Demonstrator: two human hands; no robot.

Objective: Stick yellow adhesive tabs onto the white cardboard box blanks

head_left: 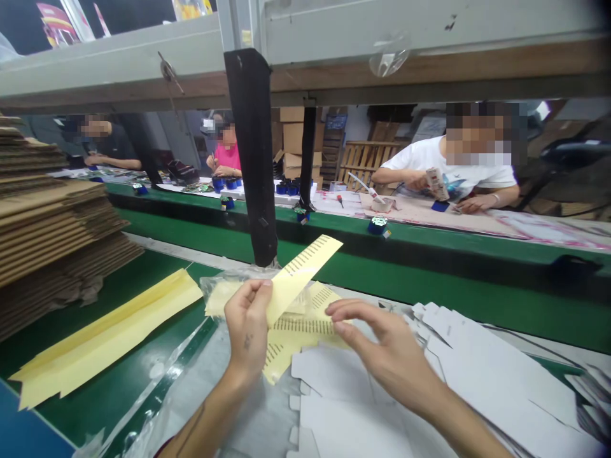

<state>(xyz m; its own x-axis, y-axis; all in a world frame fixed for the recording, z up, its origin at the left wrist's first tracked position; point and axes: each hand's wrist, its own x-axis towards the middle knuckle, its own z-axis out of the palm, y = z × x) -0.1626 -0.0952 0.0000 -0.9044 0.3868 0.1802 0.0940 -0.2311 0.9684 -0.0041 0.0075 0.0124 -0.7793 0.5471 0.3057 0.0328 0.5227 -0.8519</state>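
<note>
Left hand (248, 318): your thumb presses down against the curled fingers, pinching the lower end of the strip between them.
Strip (305, 270): yellow, with a row of short dark marks; it slants up and to the right from your left hand, its free end raised over the edge of the bench.
Right hand (384, 346): your fingers reach toward the labels, thumb and forefinger apart with a small gap between (whether the tips touch the labels, you cannot tell from this view).
Labels (303, 326): yellow sheets with similar dark marks, lying below the strip and between your hands.
Plastic (224, 280): clear and crumpled, just behind your left hand.
Cartons (356, 423): white and flat, below your right hand; a further pile (506, 378) lies to the right of it.
Yellow paper (112, 337): long and creased, on the green surface at left, apart from your left hand.
Cardboard (42, 222): a tall brown stack at the far left.
Belt (429, 280): green, running across beyond the bench, with small blue parts (377, 225) along its far side.
Co-workers: three people sit beyond the belt; the one in a white shirt (420, 156) holds a pale tool (436, 184).
</note>
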